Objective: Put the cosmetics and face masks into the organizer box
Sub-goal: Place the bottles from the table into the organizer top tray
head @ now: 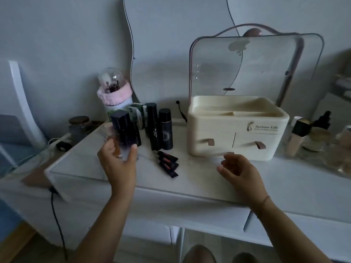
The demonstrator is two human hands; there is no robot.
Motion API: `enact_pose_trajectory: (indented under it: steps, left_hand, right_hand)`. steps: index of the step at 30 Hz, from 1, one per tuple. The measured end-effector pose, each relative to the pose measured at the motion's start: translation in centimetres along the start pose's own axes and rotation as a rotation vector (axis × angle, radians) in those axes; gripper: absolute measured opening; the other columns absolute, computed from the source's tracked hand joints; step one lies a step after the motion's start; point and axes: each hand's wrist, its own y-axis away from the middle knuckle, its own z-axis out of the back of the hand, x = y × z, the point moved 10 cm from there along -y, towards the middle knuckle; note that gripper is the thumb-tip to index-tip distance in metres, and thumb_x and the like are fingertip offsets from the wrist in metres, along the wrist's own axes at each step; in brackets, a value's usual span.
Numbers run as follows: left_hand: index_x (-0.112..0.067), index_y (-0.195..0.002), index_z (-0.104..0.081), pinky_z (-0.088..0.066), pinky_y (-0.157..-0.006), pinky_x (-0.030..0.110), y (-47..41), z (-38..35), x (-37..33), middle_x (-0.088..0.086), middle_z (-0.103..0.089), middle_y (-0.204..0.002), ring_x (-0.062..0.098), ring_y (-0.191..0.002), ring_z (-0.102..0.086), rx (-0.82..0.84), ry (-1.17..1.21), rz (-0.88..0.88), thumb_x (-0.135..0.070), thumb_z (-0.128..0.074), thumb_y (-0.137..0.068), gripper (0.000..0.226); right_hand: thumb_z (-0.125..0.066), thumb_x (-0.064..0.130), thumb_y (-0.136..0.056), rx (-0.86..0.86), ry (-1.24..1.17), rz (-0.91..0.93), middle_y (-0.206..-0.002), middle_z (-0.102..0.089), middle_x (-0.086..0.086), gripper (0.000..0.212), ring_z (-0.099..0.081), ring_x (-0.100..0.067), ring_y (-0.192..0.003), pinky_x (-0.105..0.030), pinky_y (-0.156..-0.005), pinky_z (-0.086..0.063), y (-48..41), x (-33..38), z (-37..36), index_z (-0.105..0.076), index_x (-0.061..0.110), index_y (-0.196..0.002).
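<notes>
One bottle upright, cap up, in left hand; right hand loose

The left hand is raised at the left, its back toward the camera. It grips the lower part of a dark-capped bottle, thumb on the bottle's right side and fingers curled round its left. The bottle stands roughly upright, its cap leaning a little left. The bare left forearm runs up from the near edge. The right hand hovers low over the surface, well apart from the left, with its fingers loosely curled leftward and holding nothing; the fingertips are blurred. A thin bracelet circles the right wrist above the bare right forearm.
</notes>
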Motion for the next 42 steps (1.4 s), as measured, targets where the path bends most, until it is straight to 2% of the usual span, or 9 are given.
enact_pose_trajectory:
  steps: [6, 11, 17, 20, 24, 29, 34, 38, 42]
  left_hand:
    - [-0.011, -0.121, -0.052, -0.038, -0.082, 0.022, -0.6, -1.1, 1.3, 0.0, -0.049, -0.112, 0.014, -0.1, -0.05, 0.06, -0.029, 0.073, -0.021, -0.072, -0.08, 0.047]
    - [-0.003, -0.099, -0.059, -0.043, -0.072, 0.04, -1.7, -2.2, 2.9, 0.021, -0.056, -0.094, 0.037, -0.09, -0.053, 0.152, -0.192, 0.075, -0.029, -0.069, -0.08, 0.033]
    - [-0.007, -0.092, -0.059, -0.035, -0.067, 0.029, 0.8, -1.6, 1.5, 0.01, -0.061, -0.09, 0.029, -0.085, -0.057, 0.162, -0.121, 0.102, -0.029, -0.071, -0.079, 0.028]
    - [-0.026, -0.095, -0.059, -0.038, -0.064, 0.019, 3.3, -1.9, -1.7, -0.009, -0.063, -0.09, 0.006, -0.083, -0.057, 0.213, -0.03, 0.058, -0.032, -0.073, -0.077, 0.023]
    - [-0.039, -0.097, -0.06, -0.041, -0.063, 0.002, 5.3, -4.7, -7.2, -0.024, -0.063, -0.086, -0.017, -0.083, -0.057, 0.351, 0.121, 0.017, -0.035, -0.077, -0.071, 0.031]
    - [-0.034, -0.095, -0.061, -0.041, -0.059, 0.001, 5.9, -9.2, -14.0, -0.02, -0.064, -0.086, -0.016, -0.082, -0.057, 0.46, 0.238, -0.087, -0.047, -0.074, -0.065, 0.035]
    - [-0.03, -0.102, -0.058, -0.04, -0.052, -0.001, 5.5, -12.9, -17.6, -0.022, -0.058, -0.087, -0.023, -0.081, -0.052, 0.473, 0.257, -0.166, -0.032, -0.076, -0.074, 0.034]
    - [-0.043, -0.106, -0.052, -0.036, -0.066, -0.005, 4.6, -15.3, -18.3, -0.032, -0.055, -0.092, -0.027, -0.09, -0.046, 0.57, 0.21, -0.204, -0.043, -0.072, -0.075, 0.036]
    - [-0.032, -0.123, -0.055, -0.034, -0.081, 0.001, 3.7, -17.3, -16.6, -0.021, -0.055, -0.117, -0.011, -0.104, -0.048, 0.672, 0.076, -0.268, -0.048, -0.062, -0.082, 0.045]
  right_hand:
    - [-0.075, 0.017, -0.078, -0.015, -0.031, -0.01, -0.093, -0.069, 0.003, 0.032, -0.066, -0.009, -0.086, -0.007, -0.071, -0.05, 0.2, 0.2, 0.0, -0.061, 0.019, -0.106]
    - [-0.075, 0.016, -0.078, -0.004, -0.049, -0.008, -0.093, -0.069, 0.0, 0.03, -0.066, -0.011, -0.086, -0.007, -0.072, -0.05, 0.2, 0.1, -0.2, -0.061, 0.018, -0.104]
    - [-0.075, 0.015, -0.078, 0.009, -0.019, -0.005, -0.093, -0.069, -0.001, 0.029, -0.066, -0.016, -0.089, -0.014, -0.075, -0.053, 0.5, 0.5, -0.2, -0.061, 0.018, -0.103]
    - [-0.075, 0.017, -0.078, 0.039, -0.007, 0.03, -0.096, -0.068, 0.003, 0.029, -0.066, -0.009, -0.088, -0.027, -0.083, -0.056, 1.0, 2.2, -0.7, -0.061, 0.024, -0.102]
    - [-0.074, 0.033, -0.075, 0.16, -0.082, 0.17, -0.108, -0.067, 0.008, 0.04, -0.063, -0.002, -0.101, -0.021, -0.085, -0.054, 1.1, 7.8, -2.7, -0.059, 0.028, -0.112]
    - [-0.073, 0.04, -0.071, 0.104, -0.18, 0.25, -0.103, -0.07, 0.008, 0.044, -0.066, -0.003, -0.095, -0.02, -0.08, -0.055, -1.2, 14.4, -1.5, -0.063, 0.023, -0.111]
    - [-0.074, 0.036, -0.073, -0.025, -0.034, 0.341, -0.091, -0.067, 0.023, 0.032, -0.062, 0.009, -0.087, -0.006, -0.068, -0.049, -4.0, 17.5, 1.6, -0.057, 0.043, -0.099]
    - [-0.072, 0.035, -0.077, -0.03, 0.07, 0.392, -0.091, -0.063, 0.03, 0.036, -0.061, 0.013, -0.088, -0.003, -0.07, -0.048, -6.3, 18.3, 2.8, -0.056, 0.042, -0.108]
    - [-0.075, 0.029, -0.076, -0.006, 0.111, 0.408, -0.103, -0.068, 0.019, 0.046, -0.065, 0.003, -0.096, -0.017, -0.083, -0.054, -9.8, 18.0, 3.3, -0.061, 0.027, -0.12]
